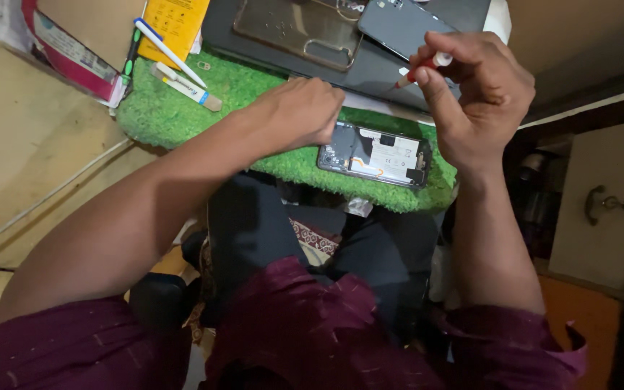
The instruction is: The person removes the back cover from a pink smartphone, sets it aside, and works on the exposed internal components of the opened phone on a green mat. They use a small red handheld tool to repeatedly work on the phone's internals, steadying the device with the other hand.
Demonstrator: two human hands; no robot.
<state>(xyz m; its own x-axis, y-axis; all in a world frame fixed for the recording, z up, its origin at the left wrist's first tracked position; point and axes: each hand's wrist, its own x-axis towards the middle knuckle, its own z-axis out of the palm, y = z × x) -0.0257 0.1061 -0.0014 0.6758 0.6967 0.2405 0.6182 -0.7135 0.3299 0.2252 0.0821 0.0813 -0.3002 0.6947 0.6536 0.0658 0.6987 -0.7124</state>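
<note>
head view: looking down over my lap at a green mat [182, 108] at twelve o'clock.
phone: an opened phone [375, 154] with its back off lies flat on the mat's near edge, insides up, pale battery showing.
left hand: my left hand [305, 112] is curled into a loose fist, its grip pressed down on the phone's nine o'clock end; fingertips hidden, so i cannot tell if they pinch anything.
right hand: my right hand [474, 90] hovers at one o'clock of the phone, clear of it, its grip pinching a small red-and-white screwdriver [420, 70], tip aimed toward nine o'clock.
handling: i judge the phone light, stiff, slick-edged and fragile inside; best held by the frame sides, never the exposed board.
around: a clear case [297, 32] and dark back cover [399, 25] rest on a black pad [370, 72] beyond; blue-and-white tools [175, 61] at ten o'clock.
</note>
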